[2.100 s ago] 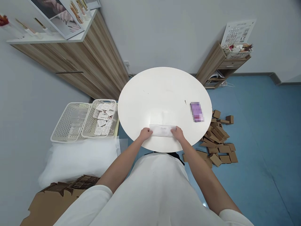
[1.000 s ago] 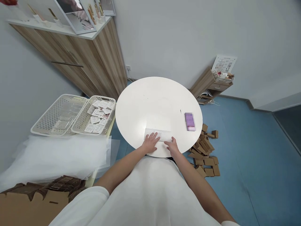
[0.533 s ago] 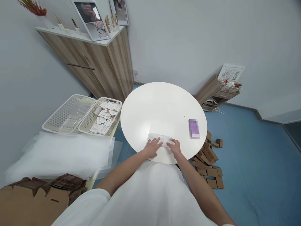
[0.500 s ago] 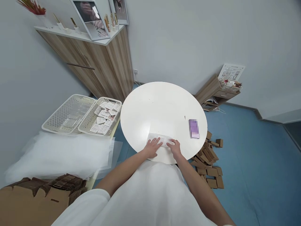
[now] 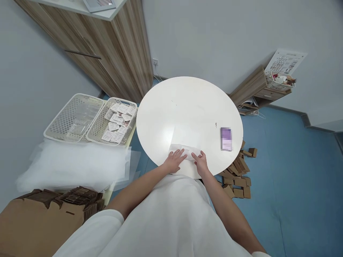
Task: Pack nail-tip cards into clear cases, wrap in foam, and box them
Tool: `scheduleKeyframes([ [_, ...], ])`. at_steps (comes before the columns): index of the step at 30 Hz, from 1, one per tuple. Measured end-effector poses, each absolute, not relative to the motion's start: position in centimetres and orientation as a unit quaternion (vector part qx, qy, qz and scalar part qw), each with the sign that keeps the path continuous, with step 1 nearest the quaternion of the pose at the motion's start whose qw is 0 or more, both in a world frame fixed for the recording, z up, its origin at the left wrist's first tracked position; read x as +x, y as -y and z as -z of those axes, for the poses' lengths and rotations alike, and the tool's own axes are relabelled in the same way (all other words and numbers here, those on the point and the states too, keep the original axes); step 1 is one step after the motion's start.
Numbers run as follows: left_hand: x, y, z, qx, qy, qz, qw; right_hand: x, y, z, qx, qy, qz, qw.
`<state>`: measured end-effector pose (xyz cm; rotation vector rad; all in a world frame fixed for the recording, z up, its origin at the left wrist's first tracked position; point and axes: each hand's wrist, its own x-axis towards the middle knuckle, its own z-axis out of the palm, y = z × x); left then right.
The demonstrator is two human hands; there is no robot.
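Note:
A white, folded packet of thin wrapping [image 5: 184, 150] lies flat near the front edge of the round white table [image 5: 195, 100]. My left hand [image 5: 174, 161] rests with spread fingers on its left part. At its right end is my right hand [image 5: 200, 162], thumb and fingers apart, the fingertips touching the wrapping. What is inside the wrapping cannot be made out. On the right side of the table lies a purple box [image 5: 226, 139], away from both hands.
To the left are an open basket of clear trays [image 5: 75, 121], a basket of white cards [image 5: 115, 123], a stack of white translucent sheets [image 5: 77, 164] and folded brown cardboard [image 5: 45, 221]. Small brown boxes [image 5: 241, 182] lie on the floor at right.
The view has tilted downward, so the table and baskets appear higher. My right hand's fingers have shifted slightly at the right end of the wrapping. My left hand stays on it.

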<state>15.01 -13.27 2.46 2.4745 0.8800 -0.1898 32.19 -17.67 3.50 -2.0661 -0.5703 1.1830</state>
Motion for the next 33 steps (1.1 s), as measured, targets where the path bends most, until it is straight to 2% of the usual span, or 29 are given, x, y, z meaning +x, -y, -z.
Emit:
scheduleKeyframes([
  [5,14.8,13.2,-2.2,0.911,-0.315,0.06,0.261,32.8,16.6,-3.7,-0.825,0.248,-0.415,0.291],
  [11,14.7,12.8,-2.5,0.911,-0.312,0.059,0.263,32.3,14.7,-4.1,-0.786,0.322,-0.45,0.277],
  [16,14.6,13.1,-3.0,0.917,-0.309,0.066,0.243,31.7,13.9,-4.1,-0.748,0.474,-0.425,0.189],
  [24,14.9,13.7,-3.5,0.943,-0.252,0.035,0.213,32.1,14.1,-4.0,-0.734,0.536,-0.376,0.179],
  [30,14.6,13.6,-3.5,0.943,-0.24,0.026,0.231,32.4,15.2,-3.8,-0.691,0.664,-0.276,0.069],
  [33,13.6,14.5,-3.0,0.894,-0.348,-0.029,0.281,32.1,15.0,-3.7,-0.689,0.674,-0.264,0.032],
])
